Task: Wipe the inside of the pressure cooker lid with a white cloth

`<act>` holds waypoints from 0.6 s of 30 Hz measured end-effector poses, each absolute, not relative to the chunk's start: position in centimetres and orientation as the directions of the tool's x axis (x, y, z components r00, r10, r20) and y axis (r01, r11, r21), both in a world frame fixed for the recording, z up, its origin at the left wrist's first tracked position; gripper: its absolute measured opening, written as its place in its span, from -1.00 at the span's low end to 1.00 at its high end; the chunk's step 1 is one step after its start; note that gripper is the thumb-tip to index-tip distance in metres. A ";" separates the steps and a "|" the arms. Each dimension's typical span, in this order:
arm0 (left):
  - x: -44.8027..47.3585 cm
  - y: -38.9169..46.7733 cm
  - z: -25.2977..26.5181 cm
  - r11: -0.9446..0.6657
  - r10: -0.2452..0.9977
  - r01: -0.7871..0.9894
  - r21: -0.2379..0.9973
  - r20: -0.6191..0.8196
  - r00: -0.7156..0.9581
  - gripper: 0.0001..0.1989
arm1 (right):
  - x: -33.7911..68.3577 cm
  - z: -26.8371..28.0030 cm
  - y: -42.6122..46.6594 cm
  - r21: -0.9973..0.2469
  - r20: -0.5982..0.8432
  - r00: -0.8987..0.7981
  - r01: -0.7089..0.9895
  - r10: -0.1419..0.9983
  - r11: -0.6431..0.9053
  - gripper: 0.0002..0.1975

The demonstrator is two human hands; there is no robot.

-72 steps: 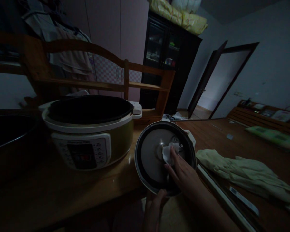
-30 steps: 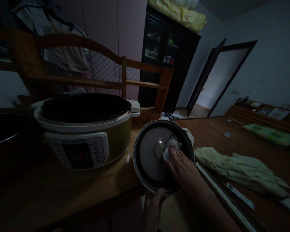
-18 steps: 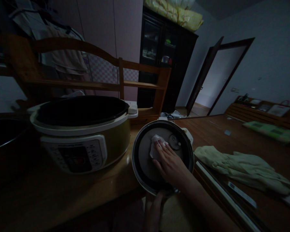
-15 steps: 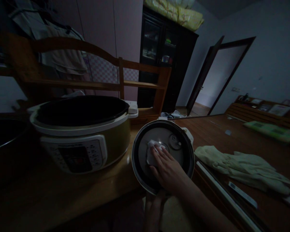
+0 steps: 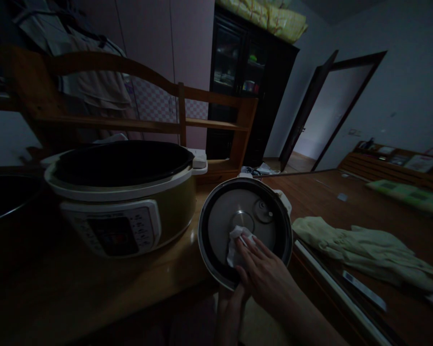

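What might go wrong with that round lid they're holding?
The lid is tilted, with the left hand at its lower edge, so it might slip if that grip loosens. The white tissue under the right hand could tear or catch if rubbed over the small fitting on the lid. The open electric cooker looks close by, so a swinging lid might bump it.

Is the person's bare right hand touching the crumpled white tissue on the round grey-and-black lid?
Touching. The head view shows the right hand laid over the crumpled white tissue, fingers overlapping it with no visible gap.
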State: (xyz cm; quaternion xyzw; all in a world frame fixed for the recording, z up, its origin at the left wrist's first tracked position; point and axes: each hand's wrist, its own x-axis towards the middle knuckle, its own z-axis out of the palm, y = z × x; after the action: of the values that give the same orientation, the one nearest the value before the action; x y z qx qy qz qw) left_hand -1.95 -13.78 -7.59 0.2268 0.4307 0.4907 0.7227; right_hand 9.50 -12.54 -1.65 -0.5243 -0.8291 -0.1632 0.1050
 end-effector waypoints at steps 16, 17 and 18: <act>-1.5 -13.9 -9.8 0.397 0.910 -0.454 0.798 -0.407 0.080 -0.41 | 14.8 -2.0 -10.7 0.262 0.399 -0.273 0.949 0.875 0.177 -0.46; -1.5 -13.9 -9.8 0.398 0.910 -0.451 0.799 -0.408 0.080 -0.42 | 14.8 -2.0 -10.6 0.260 0.402 -0.274 0.949 0.874 0.178 -0.46; -1.5 -13.9 -9.7 0.392 0.912 -0.459 0.797 -0.404 0.077 -0.43 | 14.7 -1.9 -10.4 0.258 0.407 -0.275 0.949 0.871 0.179 -0.46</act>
State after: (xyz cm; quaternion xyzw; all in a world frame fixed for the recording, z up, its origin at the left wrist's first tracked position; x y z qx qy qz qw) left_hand -1.45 -13.90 -9.72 0.2431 0.4651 0.4949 0.6926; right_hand 14.70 -10.45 -1.92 -0.5963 -0.7632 -0.2346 0.0836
